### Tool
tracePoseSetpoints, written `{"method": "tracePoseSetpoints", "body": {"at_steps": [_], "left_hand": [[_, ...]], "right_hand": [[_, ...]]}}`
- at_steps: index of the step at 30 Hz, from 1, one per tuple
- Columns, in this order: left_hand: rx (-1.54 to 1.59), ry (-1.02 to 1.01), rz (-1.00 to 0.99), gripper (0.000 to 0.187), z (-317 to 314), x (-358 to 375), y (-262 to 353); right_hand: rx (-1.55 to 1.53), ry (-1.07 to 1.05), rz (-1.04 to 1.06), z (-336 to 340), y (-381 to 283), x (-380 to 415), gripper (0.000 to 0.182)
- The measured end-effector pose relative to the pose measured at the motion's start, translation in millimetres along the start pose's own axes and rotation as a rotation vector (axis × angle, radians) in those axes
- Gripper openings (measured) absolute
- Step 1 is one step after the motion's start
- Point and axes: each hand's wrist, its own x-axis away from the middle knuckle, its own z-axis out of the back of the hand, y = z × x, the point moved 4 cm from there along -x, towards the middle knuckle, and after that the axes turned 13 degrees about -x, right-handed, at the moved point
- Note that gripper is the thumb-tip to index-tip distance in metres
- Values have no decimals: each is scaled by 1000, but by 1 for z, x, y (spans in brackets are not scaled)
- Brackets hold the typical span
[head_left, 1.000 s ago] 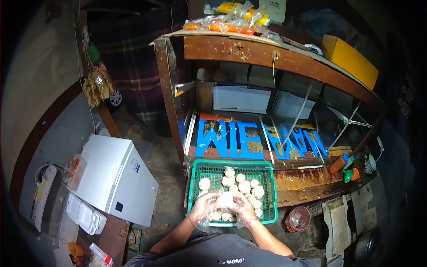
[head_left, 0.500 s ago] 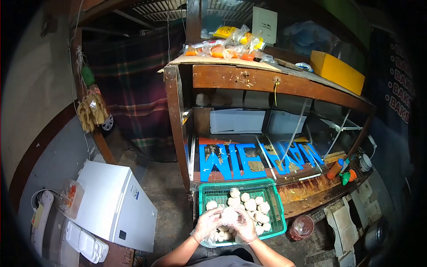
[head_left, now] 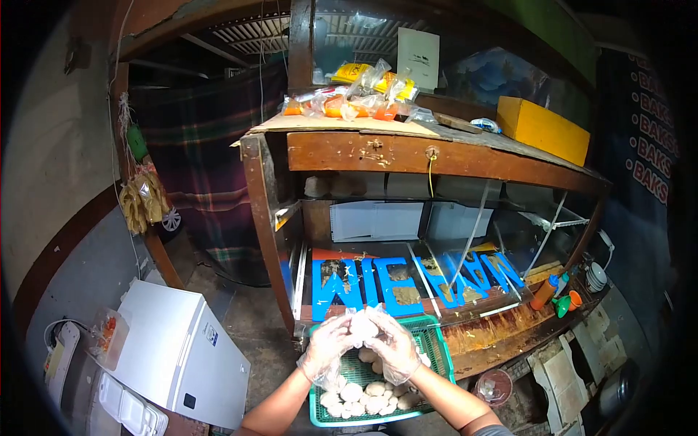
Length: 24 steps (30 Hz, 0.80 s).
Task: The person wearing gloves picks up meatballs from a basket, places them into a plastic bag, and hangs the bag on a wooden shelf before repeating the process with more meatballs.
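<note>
A pale, lumpy meatball (head_left: pixel 361 328) is held between my two hands, above the far part of a green plastic basket (head_left: pixel 445 357). My left hand (head_left: pixel 326 346), in a clear plastic glove, curls around the ball's left side. On its other side, the gloved fingers of my right hand (head_left: pixel 395 347) press in, thumbs close together below. More pale meatballs (head_left: pixel 352 393) lie heaped in the basket under my wrists, some hidden by my hands.
Behind the basket stands a wooden glass-fronted stall (head_left: pixel 334 156) with blue lettering (head_left: pixel 403 285). A white chest freezer (head_left: pixel 160 341) is at left. At right are sauce bottles (head_left: pixel 544 292) and a reddish bucket (head_left: pixel 494 387). Snack bags (head_left: pixel 338 107) and a yellow box (head_left: pixel 542 131) sit on top.
Both hands have lifted the meatball up and away from me, from over the basket's middle to its far edge. The view has shifted slightly.
</note>
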Motion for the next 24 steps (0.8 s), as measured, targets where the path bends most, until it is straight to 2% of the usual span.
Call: {"method": "tracePoseSetpoints", "body": {"at_steps": [4, 5, 6, 7, 8, 10, 12, 19, 20, 22, 24], "left_hand": [[-159, 113, -75, 52, -6, -38, -2], [4, 53, -46, 52, -15, -44, 8], [-108, 59, -132, 51, -20, -51, 13], [-155, 85, -182, 52, -25, -62, 17], [-208, 112, -224, 52, -28, -68, 21], [-233, 136, -245, 52, -33, -83, 32], [-145, 153, -269, 50, -42, -99, 46], [-419, 268, -438, 42, -17, -170, 62], [-331, 255, -393, 41, -14, -181, 60], [-489, 311, -455, 43, -6, -197, 64], [-528, 331, -457, 44, 2, -211, 66]], "right_hand": [[-50, -40, 48, 23, 1, -38, 52], [-36, -42, 70, 30, 2, -44, 52], [-21, -47, 92, 36, 4, -48, 51], [35, -58, 217, 43, 7, -57, 52], [29, -65, 221, 47, 6, -63, 52], [-171, 12, 57, 54, 8, -78, 55], [-165, 72, 183, 59, 13, -97, 55], [-184, 211, 308, 62, 39, -172, 50], [-178, 212, 317, 62, 45, -184, 50], [-30, 233, 346, 61, 55, -202, 50], [-74, 263, 348, 58, 72, -222, 49]]}}
